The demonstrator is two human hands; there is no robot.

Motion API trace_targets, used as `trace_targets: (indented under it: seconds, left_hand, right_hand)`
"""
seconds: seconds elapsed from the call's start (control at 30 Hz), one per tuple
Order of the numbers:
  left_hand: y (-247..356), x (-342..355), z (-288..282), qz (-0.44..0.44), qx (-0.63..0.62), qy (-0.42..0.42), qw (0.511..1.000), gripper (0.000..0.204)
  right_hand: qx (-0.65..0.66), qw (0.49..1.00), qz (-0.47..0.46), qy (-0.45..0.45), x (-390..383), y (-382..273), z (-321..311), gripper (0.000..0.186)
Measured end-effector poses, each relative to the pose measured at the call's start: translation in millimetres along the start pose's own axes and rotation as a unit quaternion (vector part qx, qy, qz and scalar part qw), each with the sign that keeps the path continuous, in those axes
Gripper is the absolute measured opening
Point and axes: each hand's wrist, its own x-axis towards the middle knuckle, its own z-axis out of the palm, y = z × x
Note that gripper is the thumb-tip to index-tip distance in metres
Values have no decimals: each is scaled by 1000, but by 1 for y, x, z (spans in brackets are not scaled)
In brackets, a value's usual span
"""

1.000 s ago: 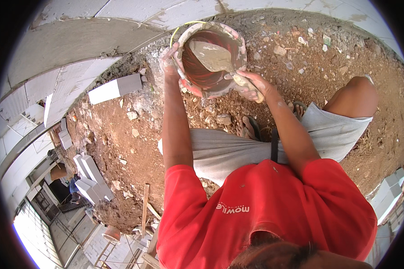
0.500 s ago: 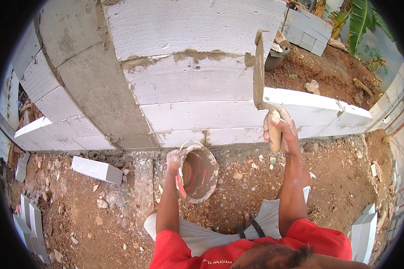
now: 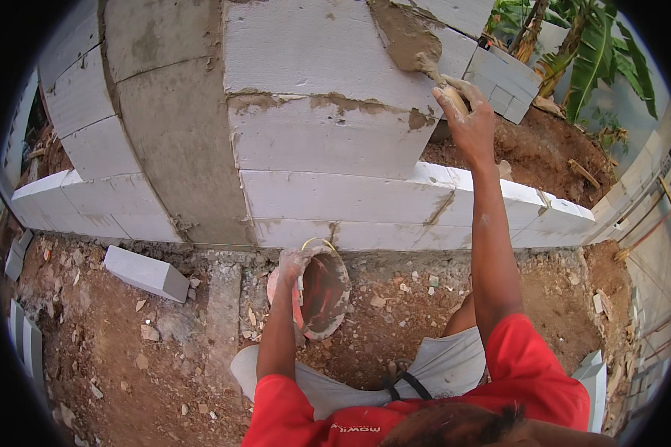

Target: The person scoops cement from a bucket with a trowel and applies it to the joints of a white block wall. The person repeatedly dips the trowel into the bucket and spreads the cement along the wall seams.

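Note:
My right hand [image 3: 470,123] is closed round the handle of a trowel [image 3: 406,37], arm stretched up and forward. The trowel's mortar-smeared blade lies flat against the upper part of the white block wall [image 3: 306,141], near a joint between blocks. Down at the foot of the wall, my left hand [image 3: 294,264] grips the rim of a bucket [image 3: 338,316]. This bucket is tilted, its mouth facing me, and grey-brown mortar coats its reddish inside. A thin yellow handle arches over its far side. My left fingertips are partly hidden by the rim.
A grey concrete column [image 3: 183,141] runs up the wall on the left. One loose white block [image 3: 145,272] lies on the rubble-strewn dirt. More blocks [image 3: 26,343] stand at the left edge, others [image 3: 593,384] at lower right. Behind the low wall rises an earth bank [image 3: 537,160].
My right hand has reached up and forward, bringing the trowel from upright beside the wall's end to flat against its upper face. The bucket stays in my left hand, tipped slightly differently. The view has shifted.

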Motion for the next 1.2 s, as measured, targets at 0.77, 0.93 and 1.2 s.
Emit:
trace_targets:
  seconds: [0.77, 0.93, 1.2]
  left_hand:
    - [-55, 51, -48, 250, 347, -73, 901, 15]
    - [-34, 51, -71, 271, 360, -38, 892, 14]
    - [3, 13, -20, 366, 671, -4, 645, 12]
  right_hand:
    - [131, 954, 177, -204, 21, -38, -43, 52]
    - [88, 966, 142, -197, 32, -63, -64, 49]
    - [95, 952, 133, -260, 23, -59, -43, 50]
